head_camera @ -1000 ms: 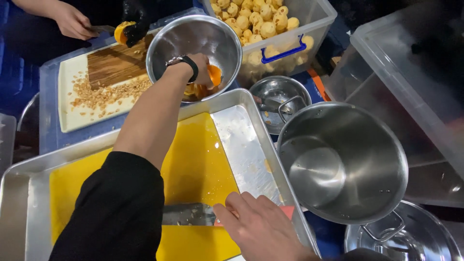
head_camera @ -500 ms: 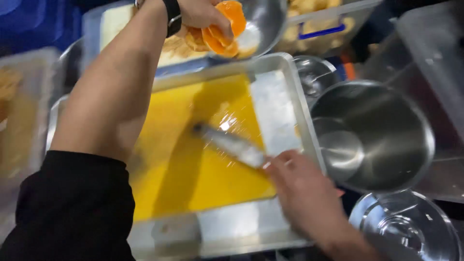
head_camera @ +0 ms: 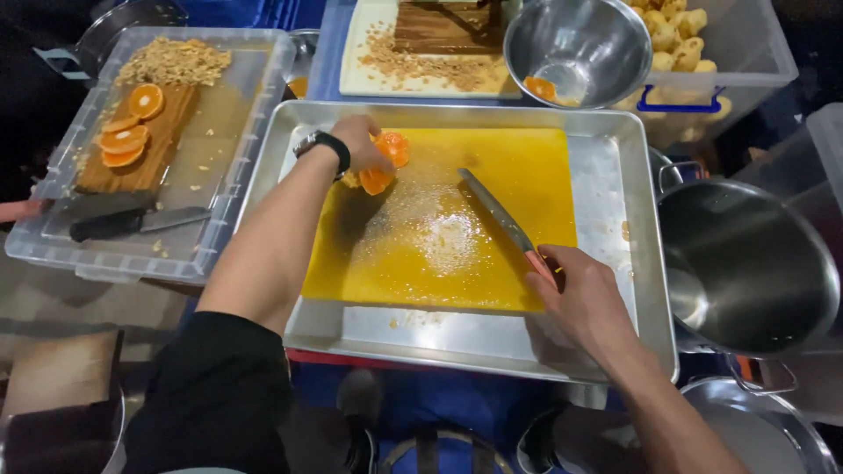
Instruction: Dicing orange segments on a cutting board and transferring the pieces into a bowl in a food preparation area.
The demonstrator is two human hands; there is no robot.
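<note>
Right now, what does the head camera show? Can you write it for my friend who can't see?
A person's left hand holds orange pieces on a wet yellow cutting board, while the right hand holds a knife over it. The board sits in a metal tray, with a steel bowl behind and a big steel pot to the right.

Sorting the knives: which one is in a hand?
The orange-handled knife, held by the right hand over the yellow board; the black-handled knife lies untouched.
</note>
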